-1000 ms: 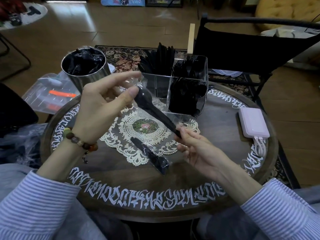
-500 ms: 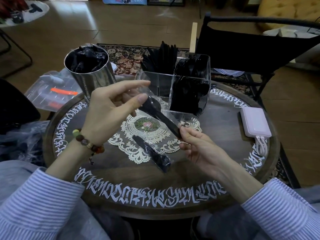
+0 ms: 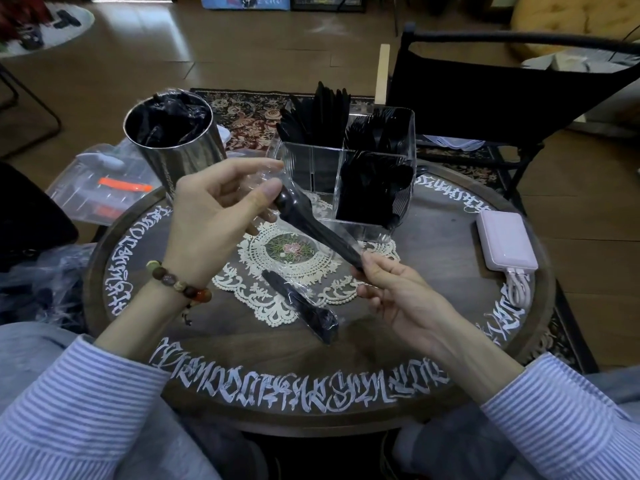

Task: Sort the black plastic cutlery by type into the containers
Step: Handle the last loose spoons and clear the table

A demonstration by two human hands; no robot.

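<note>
A black plastic spoon point(image 3: 311, 226) in a clear wrapper hangs slanted above the round table point(image 3: 433, 258). My left hand point(image 3: 214, 216) pinches the wrapper at the spoon's bowl end, and my right hand point(image 3: 391, 289) pinches the handle end. Another wrapped black piece point(image 3: 304, 306) lies on the lace doily point(image 3: 273, 271). Behind stands a clear divided container point(image 3: 381, 161) with black cutlery in its back-left and right compartments. A steel cup point(image 3: 176, 147) at the back left holds dark crumpled plastic.
A pink power bank point(image 3: 505, 240) with a white cable lies at the table's right. A black chair point(image 3: 502, 88) stands behind the table. Clear bags point(image 3: 100, 181) with an orange strip lie on the floor to the left.
Both hands keep hold of the wrapped spoon. My left hand's thumb and fingers have shifted slightly on the wrapper at the bowl end. The view has moved a little.
</note>
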